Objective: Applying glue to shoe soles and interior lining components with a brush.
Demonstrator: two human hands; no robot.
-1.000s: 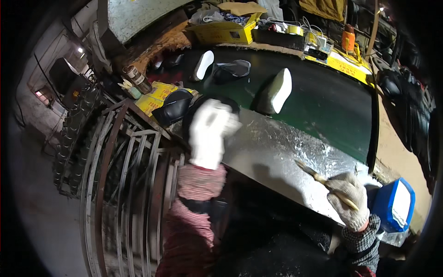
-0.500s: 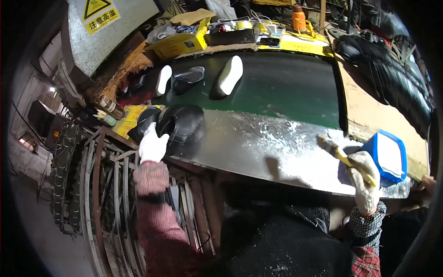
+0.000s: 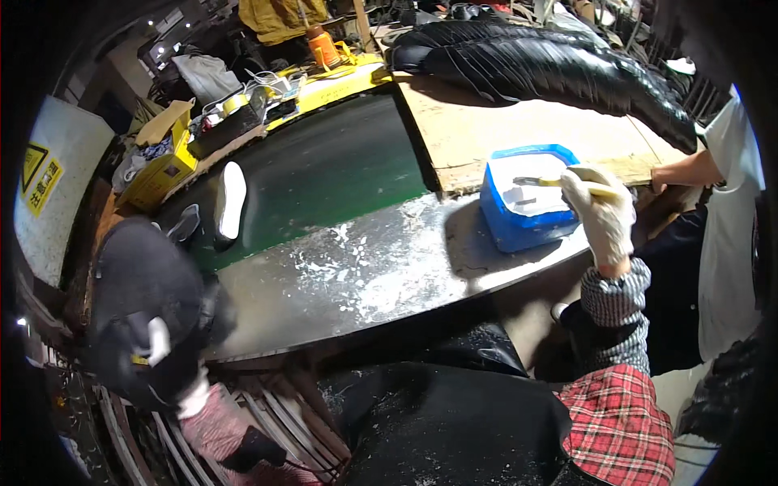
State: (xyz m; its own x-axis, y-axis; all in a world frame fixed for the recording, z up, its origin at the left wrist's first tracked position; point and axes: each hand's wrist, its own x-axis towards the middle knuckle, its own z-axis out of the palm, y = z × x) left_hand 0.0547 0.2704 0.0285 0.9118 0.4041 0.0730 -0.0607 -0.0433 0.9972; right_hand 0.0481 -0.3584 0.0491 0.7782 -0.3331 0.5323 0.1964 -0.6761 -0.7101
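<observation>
My left hand (image 3: 159, 342), in a pale glove, is closed on a black shoe (image 3: 146, 287) lifted close at the left. The shoe is smeared by motion, and it hides most of the fingers. My right hand (image 3: 601, 212), in a knitted whitish glove, grips the yellowish handle of a brush (image 3: 551, 182). The brush lies roughly level, its bristle end over the white contents of a blue tub (image 3: 527, 235). That tub stands on the metal ledge near its right end.
White smears cover the metal ledge (image 3: 267, 296). On the dark green belt (image 3: 324, 190) lie a shoe with a white sole (image 3: 230, 201) and a dark shoe piece (image 3: 185, 223). Black glossy material (image 3: 551, 69) rests on a board behind the tub. Another person's hand (image 3: 689, 172) is at the right.
My left hand has lifted the black shoe off the ledge, nearer to me. My right hand has brought the brush from beside the tub to over it. The view has swung right.
</observation>
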